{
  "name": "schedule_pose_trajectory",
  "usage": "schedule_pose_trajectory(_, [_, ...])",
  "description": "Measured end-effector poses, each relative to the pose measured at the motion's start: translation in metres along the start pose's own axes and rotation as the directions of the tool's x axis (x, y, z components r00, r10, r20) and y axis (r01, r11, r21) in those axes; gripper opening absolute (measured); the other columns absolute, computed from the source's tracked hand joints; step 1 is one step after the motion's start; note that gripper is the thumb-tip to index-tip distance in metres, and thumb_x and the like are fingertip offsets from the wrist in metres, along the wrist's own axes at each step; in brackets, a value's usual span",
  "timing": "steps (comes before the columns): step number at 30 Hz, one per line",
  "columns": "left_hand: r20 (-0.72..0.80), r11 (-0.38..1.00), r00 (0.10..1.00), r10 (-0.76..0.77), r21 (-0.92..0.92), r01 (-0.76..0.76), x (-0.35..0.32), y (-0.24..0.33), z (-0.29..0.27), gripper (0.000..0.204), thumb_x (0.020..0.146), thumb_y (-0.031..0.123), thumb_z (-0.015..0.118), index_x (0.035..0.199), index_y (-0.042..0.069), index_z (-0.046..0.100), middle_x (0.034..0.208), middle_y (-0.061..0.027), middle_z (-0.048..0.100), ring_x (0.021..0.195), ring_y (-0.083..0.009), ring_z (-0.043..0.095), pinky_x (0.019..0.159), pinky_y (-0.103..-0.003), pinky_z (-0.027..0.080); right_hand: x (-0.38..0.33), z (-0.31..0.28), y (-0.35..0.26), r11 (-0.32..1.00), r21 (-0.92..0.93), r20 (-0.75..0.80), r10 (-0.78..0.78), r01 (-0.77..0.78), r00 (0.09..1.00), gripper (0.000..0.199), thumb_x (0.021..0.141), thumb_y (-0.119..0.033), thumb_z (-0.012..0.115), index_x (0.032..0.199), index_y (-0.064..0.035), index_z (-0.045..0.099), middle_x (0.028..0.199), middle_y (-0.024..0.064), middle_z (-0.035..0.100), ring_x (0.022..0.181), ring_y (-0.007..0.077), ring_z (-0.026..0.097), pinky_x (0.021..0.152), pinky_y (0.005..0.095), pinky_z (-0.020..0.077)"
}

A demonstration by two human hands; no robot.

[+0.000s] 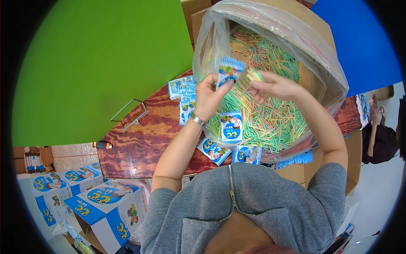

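My left hand [210, 95], with a metal watch band at the wrist, pinches a small blue-and-white packet [230, 70] upright over a heap of thin pastel sticks [270, 118]. Close to its right, my right hand [277, 86] grips a short bundle of the same kind of sticks [255, 76], its ends pointing toward the packet. The heap fills a cardboard box lined with a clear plastic bag [207, 46]. One packet [231, 128] lies on the near part of the heap. Two more packets, one tilted [214, 150] and one beside it [247, 155], lie at the near edge.
Several packets [186, 99] overlap on the reddish wooden table [137, 146] left of the box. A wire stand [134, 114] and an orange-black tool [102, 145] are farther left. Green [105, 63] and blue [359, 46] panels flank the box. Printed cartons [108, 203] stand lower left; another person [380, 135] is at right.
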State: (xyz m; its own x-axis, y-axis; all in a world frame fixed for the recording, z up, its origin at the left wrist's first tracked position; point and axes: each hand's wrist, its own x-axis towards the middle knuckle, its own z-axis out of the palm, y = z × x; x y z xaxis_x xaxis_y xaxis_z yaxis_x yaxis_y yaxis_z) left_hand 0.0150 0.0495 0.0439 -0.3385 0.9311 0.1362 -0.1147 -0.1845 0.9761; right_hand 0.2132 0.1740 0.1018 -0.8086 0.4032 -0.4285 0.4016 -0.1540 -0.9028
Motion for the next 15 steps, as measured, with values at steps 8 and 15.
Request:
schedule_pose_trajectory(8, [-0.156, 0.824, 0.910, 0.384, 0.503, -0.261, -0.029, -0.020, -0.014, 0.023, 0.074, 0.007, 0.082, 0.079, 0.002, 0.060, 0.079, -0.0092, 0.065, 0.069, -0.0168, 0.063, 0.061, -0.027, 0.049, -0.023, 0.019, -0.087, 0.423, -0.845, 0.192, -0.331, 0.327, 0.924, 0.026, 0.098, -0.025, 0.054, 0.102, -0.0006, 0.049, 0.072, 0.0178, 0.057, 0.069, 0.0356, 0.060, 0.062, 0.0449, 0.0459])
schedule_pose_trajectory(15, [-0.092, 0.632, 0.786, 0.612, 0.653, -0.416, -0.031, -0.011, -0.014, 0.026, 0.067, 0.002, 0.082, 0.078, 0.003, 0.059, 0.080, -0.0099, 0.065, 0.071, -0.0270, 0.062, 0.059, -0.034, 0.049, -0.012, 0.038, -0.100, 0.348, -0.890, 0.193, -0.295, 0.294, 0.936, 0.024, 0.094, -0.022, 0.059, 0.095, 0.0010, 0.051, 0.072, 0.0241, 0.059, 0.073, 0.0443, 0.058, 0.064, 0.0515, 0.0434])
